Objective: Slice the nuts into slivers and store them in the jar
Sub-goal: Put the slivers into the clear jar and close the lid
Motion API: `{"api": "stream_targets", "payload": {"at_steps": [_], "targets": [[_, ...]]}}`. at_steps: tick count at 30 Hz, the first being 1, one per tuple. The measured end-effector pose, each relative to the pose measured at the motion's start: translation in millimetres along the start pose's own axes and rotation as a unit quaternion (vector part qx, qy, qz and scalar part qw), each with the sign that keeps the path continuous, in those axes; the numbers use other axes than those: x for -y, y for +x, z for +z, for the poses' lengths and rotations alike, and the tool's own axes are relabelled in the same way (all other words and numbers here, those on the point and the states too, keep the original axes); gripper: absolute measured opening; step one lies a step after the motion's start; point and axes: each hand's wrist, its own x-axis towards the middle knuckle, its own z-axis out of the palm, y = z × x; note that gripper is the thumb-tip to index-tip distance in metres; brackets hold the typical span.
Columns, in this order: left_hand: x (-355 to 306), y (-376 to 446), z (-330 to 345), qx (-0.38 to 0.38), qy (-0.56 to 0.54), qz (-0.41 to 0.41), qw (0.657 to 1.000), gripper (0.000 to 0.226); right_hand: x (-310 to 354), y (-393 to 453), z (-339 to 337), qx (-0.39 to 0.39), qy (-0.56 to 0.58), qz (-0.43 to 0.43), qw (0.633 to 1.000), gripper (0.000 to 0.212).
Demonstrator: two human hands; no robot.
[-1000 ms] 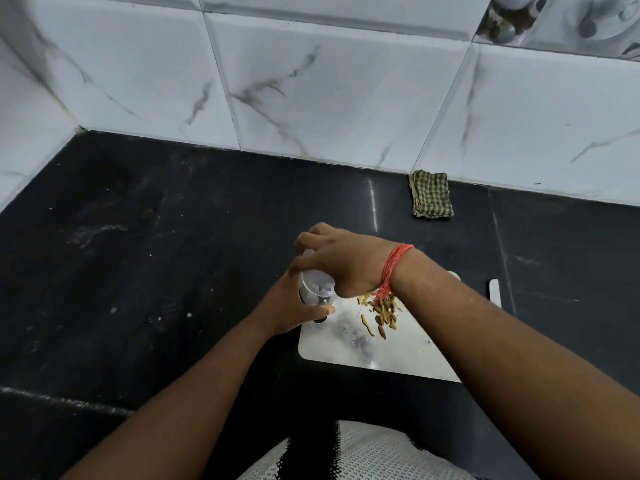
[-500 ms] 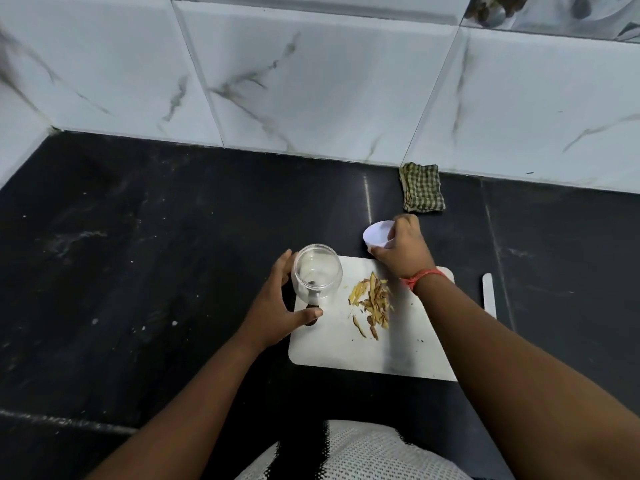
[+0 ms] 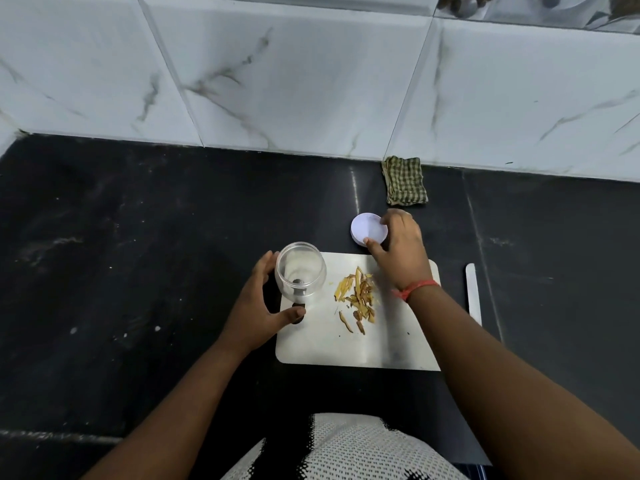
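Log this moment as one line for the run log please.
left hand: holds open jar on board | right hand: sets lid on counter | slivers: on board, not yet in jar

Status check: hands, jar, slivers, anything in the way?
Left hand grips open jar on board. Right hand holds white lid on counter. Slivers piled on board, none visibly jarred. Nothing blocking.

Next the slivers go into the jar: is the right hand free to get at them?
Probably not yet: the right hand holds the lid. Nothing blocks the slivers on the board.
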Motion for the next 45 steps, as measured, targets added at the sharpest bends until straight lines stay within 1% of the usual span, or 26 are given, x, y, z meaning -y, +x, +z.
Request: {"api": "stream_targets", "payload": {"at_steps": [2, 4, 7, 11, 14, 15, 17, 20, 22, 25, 29, 32, 34, 36, 38, 41, 43, 45], "targets": [[-1, -3, 0, -0.006, 0.006, 0.009, 1.000, 0.110, 5, -18, -4, 0.002, -0.002, -0.029, 1.000, 0.040], [-4, -8, 0, -0.007, 0.009, 0.014, 1.000, 0.108, 11, -37, -8, 0.038, -0.010, -0.038, 0.999, 0.042], [-4, -13, 3, -0.005, 0.007, 0.017, 1.000, 0.111, 17, -59, -9, 0.117, -0.079, -0.036, 0.989, 0.059], [-8, -17, 5, -0.013, 0.009, 0.019, 1.000, 0.112, 23, -80, -5, 0.201, -0.179, -0.030, 0.963, 0.084], [-12, -19, 5, -0.012, 0.017, 0.024, 1.000, 0.109, 26, -87, -1, 0.230, -0.226, -0.050, 0.945, 0.090], [-14, -20, 5, -0.009, 0.019, 0.025, 0.999, 0.108, 26, -88, 1, 0.233, -0.232, -0.062, 0.942, 0.087], [-11, -17, 5, -0.005, 0.019, 0.023, 1.000, 0.109, 25, -87, 7, 0.231, -0.234, -0.088, 0.940, 0.073], [-4, -18, 6, -0.011, 0.019, 0.017, 1.000, 0.115, 27, -89, 13, 0.217, -0.196, -0.108, 0.950, 0.047], [-3, -19, 6, -0.015, 0.015, 0.015, 1.000, 0.118, 28, -91, 16, 0.197, -0.180, -0.107, 0.958, 0.036], [-4, -18, 8, -0.018, 0.012, 0.014, 1.000, 0.118, 30, -92, 17, 0.188, -0.175, -0.119, 0.959, 0.032], [-11, -14, 13, -0.028, -0.003, 0.010, 1.000, 0.118, 34, -87, 16, 0.196, -0.180, -0.138, 0.954, 0.025], [-15, -9, 16, -0.029, -0.014, 0.005, 0.999, 0.119, 33, -81, 16, 0.203, -0.178, -0.128, 0.954, 0.021], [-15, -7, 18, -0.027, -0.021, 0.005, 0.999, 0.119, 31, -80, 15, 0.182, -0.125, -0.092, 0.971, 0.016], [-14, -5, 19, -0.022, -0.021, 0.004, 1.000, 0.118, 30, -81, 13, 0.163, -0.025, -0.024, 0.986, 0.014], [-14, -4, 18, -0.021, -0.020, 0.000, 1.000, 0.118, 32, -85, 9, 0.155, 0.076, 0.060, 0.983, 0.016], [-17, 0, 17, -0.032, -0.017, 0.004, 0.999, 0.113, 35, -87, 3, 0.124, 0.197, 0.170, 0.958, 0.021], [-19, 2, 17, -0.040, -0.010, 0.020, 0.999, 0.107, 37, -85, -3, 0.113, 0.251, 0.211, 0.938, 0.020], [-22, 4, 17, -0.043, 0.003, 0.031, 0.999, 0.096, 40, -80, -9, 0.119, 0.327, 0.243, 0.905, 0.016]]}}
